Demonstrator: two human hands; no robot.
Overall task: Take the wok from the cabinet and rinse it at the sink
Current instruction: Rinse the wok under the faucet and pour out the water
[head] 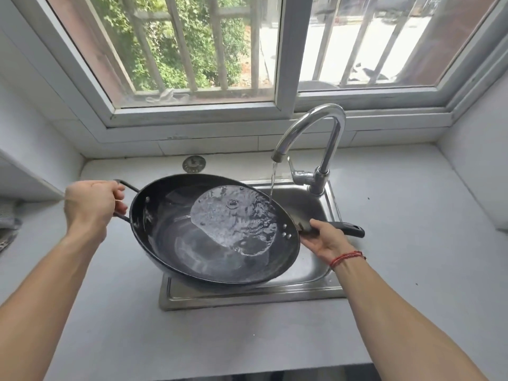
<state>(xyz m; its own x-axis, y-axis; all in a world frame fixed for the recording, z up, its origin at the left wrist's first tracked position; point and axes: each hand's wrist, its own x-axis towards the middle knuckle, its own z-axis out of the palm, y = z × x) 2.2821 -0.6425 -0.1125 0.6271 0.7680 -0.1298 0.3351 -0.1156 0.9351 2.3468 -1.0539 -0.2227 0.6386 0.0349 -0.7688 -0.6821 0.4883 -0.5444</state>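
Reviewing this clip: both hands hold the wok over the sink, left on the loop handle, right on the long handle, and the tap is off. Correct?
Not quite. The head view shows the tap running, its stream landing in the wok. The rest holds.

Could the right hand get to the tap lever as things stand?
Probably not freely: the right hand is clamped on the wok's long handle. The tap lever sits close behind with nothing between, but letting go would leave the water-filled wok one-handed.

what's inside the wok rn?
The wok holds a shallow pool of water, fed by the tap stream on its right side. The rest of the inner surface looks wet and bare. The sink basin underneath is mostly hidden.
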